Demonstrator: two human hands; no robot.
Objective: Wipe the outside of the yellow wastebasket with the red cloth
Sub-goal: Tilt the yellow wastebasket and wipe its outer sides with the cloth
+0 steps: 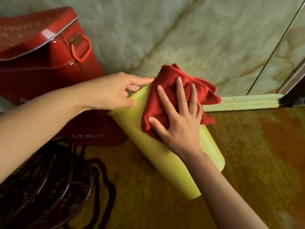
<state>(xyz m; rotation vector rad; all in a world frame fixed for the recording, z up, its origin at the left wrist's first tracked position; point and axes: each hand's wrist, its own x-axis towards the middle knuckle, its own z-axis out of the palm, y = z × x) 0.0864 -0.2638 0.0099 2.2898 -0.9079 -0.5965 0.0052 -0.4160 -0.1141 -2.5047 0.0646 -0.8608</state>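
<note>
The yellow wastebasket [158, 156] lies tipped on its side on a mustard-yellow carpet [247, 171], its open rim turned up and to the left, its closed base pointing toward the lower right. The carpet shades into an orange-brown patch at the right. Behind it rises a wall [181, 38] of pale green marble-patterned panels with tan veins, and a ribbed pale green skirting board [244, 102] runs along the foot of the wall. At the far right a metal-edged frame [290, 80] slants down to the floor.

The red cloth [178, 90] is bunched on the upper side of the wastebasket near the rim, with loose folds hanging off toward the wall. The right hand [179, 123] lies flat on top of it, fingers [166, 100] spread wide and pressing the cloth against the yellow wall. The left hand [113, 91] holds the rim of the wastebasket, the thumb on the outer edge and the other fingers curled over the lip, the fingertips touching the edge of the cloth.

Just beside the wastebasket on the left stands a red metal trunk [46, 55] with an orange loop handle [82, 48] on its end, set against the wall. In the lower left corner a dark patterned bag [42, 187] with long straps lies on the carpet.
</note>
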